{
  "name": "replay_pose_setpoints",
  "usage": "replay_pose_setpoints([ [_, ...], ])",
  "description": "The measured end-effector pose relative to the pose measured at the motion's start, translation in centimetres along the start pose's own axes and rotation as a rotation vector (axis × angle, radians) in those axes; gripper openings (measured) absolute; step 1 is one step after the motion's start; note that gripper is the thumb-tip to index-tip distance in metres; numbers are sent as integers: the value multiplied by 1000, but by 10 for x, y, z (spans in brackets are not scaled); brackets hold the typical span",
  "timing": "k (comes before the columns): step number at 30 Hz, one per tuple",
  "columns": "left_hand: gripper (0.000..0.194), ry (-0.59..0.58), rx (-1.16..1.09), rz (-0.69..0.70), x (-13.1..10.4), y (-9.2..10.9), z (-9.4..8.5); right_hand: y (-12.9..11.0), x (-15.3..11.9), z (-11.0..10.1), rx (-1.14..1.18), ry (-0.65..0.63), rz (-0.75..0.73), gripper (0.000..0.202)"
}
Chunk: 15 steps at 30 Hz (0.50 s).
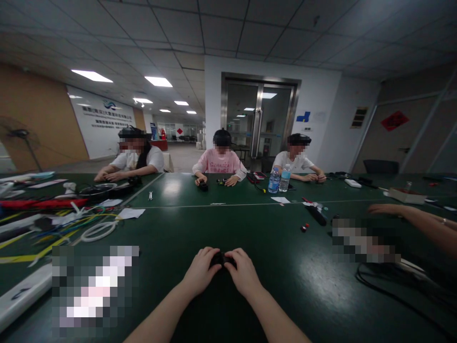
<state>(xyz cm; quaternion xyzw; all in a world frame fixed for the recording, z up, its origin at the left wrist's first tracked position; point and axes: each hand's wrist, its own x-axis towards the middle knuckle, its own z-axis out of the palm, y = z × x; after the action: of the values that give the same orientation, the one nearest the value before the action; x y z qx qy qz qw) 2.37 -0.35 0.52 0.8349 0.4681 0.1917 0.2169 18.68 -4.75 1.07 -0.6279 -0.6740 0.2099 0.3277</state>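
Note:
Both of my hands meet low in the middle of the view, above the near side of the dark green table (171, 247). My left hand (200, 272) is closed on the left end of a small black object (223, 259). On its right end, the fingers and thumb of my right hand (245, 272) are closed too. Fingers cover much of the black object, and its kind cannot be made out.
Wires and a white coiled cable (99, 231) lie left, near a paper (132, 213). Two water bottles (273, 181) stand across the table. A small red and black piece (304, 227) lies right of centre. Another person's hand (387, 209) reaches in from the right; three people sit opposite.

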Motion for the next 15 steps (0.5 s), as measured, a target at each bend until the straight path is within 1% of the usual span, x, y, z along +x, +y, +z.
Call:
replay_pose_setpoints([
  [10, 39, -25, -12, -43, -3, 10, -7, -3, -2, -3, 44, -25, 48, 24],
  [15, 38, -12, -11, -26, -3, 6, -6, -5, -3, -7, 124, -27, 70, 22],
])
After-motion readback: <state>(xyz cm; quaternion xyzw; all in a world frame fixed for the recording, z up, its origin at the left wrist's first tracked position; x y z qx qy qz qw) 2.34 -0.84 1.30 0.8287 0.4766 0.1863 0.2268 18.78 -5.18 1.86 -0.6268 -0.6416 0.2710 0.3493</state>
